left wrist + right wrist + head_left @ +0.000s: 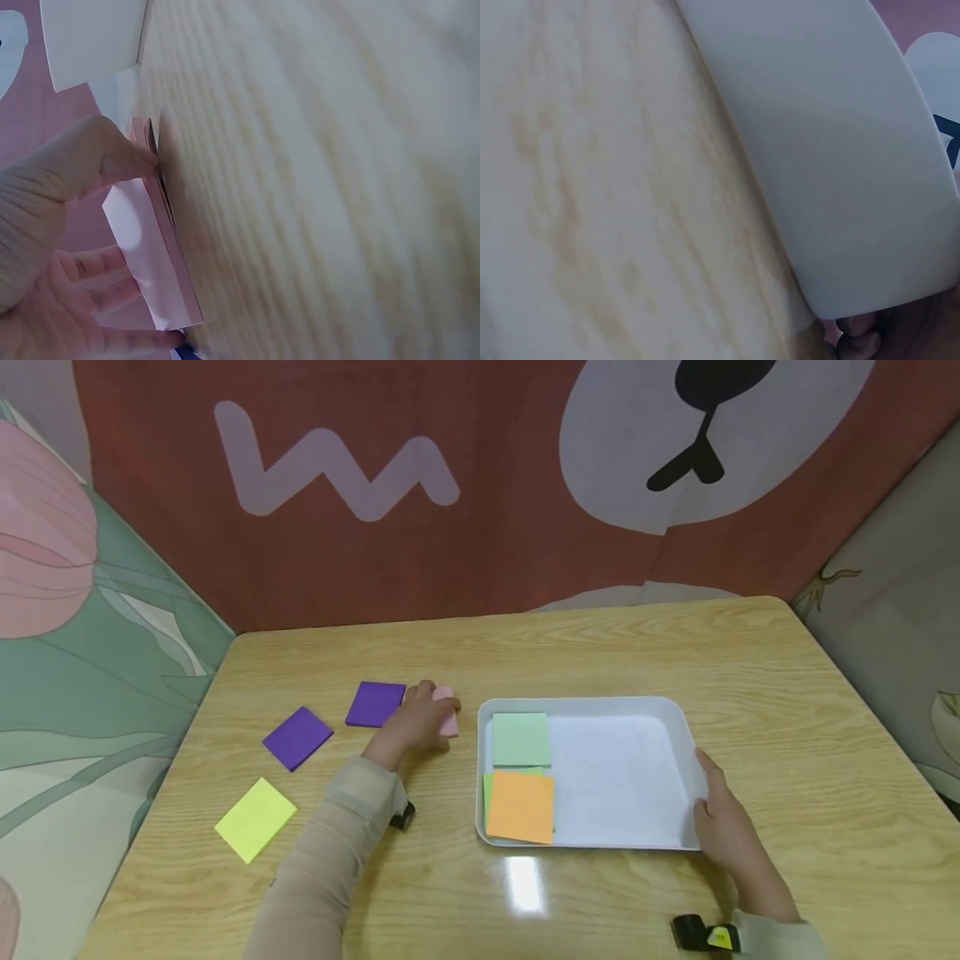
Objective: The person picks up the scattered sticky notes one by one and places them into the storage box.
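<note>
Both hands are busy: our left hand (416, 722) pinches the pink sticky-note pad (154, 247), thumb on its edge and fingers beneath, tilting it up off the counter (570, 643), probably to get a grip under it. Our right hand (723, 827) clasps the right rim of the white tray (678, 714), likely steadying it. Left of the tray, beyond the pink pad, lie two purple pads (375, 703) and a yellow pad (256, 819). Inside the tray, against its left wall, sit a green pad (521, 738) and an orange pad (521, 807) overlapping another green one.
</note>
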Demonstrator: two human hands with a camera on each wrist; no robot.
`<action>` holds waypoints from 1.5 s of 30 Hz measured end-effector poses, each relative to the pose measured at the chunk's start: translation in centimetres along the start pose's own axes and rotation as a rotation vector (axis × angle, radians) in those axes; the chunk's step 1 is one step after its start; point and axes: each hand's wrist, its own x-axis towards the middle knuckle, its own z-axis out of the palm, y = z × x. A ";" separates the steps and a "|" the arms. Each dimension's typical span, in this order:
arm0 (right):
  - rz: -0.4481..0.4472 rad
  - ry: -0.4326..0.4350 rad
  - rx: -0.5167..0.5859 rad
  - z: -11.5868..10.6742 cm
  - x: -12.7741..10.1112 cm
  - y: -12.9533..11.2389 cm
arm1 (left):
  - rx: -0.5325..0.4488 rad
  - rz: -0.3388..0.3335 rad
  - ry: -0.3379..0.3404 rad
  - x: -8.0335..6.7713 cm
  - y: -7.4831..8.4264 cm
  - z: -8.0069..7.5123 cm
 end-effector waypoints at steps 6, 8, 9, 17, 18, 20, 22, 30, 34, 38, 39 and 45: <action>0.003 0.000 0.000 0.0 0.1 0.0 | -0.043 -0.023 0.021 -0.4 -0.2 0.1; 0.004 -0.002 0.000 0.0 0.1 0.0 | -0.064 -0.028 0.034 -0.5 -0.2 0.2; 0.005 -0.004 0.000 0.0 0.1 0.0 | -0.075 -0.031 0.041 -0.6 -0.2 0.1; 0.001 -0.006 0.007 0.0 0.0 -0.2 | -0.130 -0.052 0.077 -0.9 0.0 0.0; 0.001 -0.005 0.008 0.0 0.0 -0.2 | -0.133 -0.050 0.080 -0.9 0.0 0.0; 0.002 -0.005 0.007 0.0 0.0 -0.2 | -0.130 -0.051 0.084 -1.0 0.0 0.1; 0.003 -0.007 0.006 0.0 0.0 -0.2 | -0.130 -0.046 0.087 -1.1 0.1 0.0; 0.011 -0.014 0.004 0.0 0.0 -0.2 | -0.118 -0.003 0.114 -1.6 0.7 -0.3; 0.008 -0.013 0.005 0.0 0.0 -0.1 | -0.098 0.021 0.138 -1.9 1.0 -0.8; 0.003 -0.011 0.005 0.0 0.1 0.0 | -0.093 0.057 0.160 -2.2 1.5 -1.3; 0.002 -0.008 0.004 0.0 0.0 0.0 | -0.094 0.067 0.167 -2.3 1.6 -1.4; -0.003 -0.004 0.008 0.0 0.1 0.1 | -0.078 0.107 0.201 -2.5 2.4 -2.1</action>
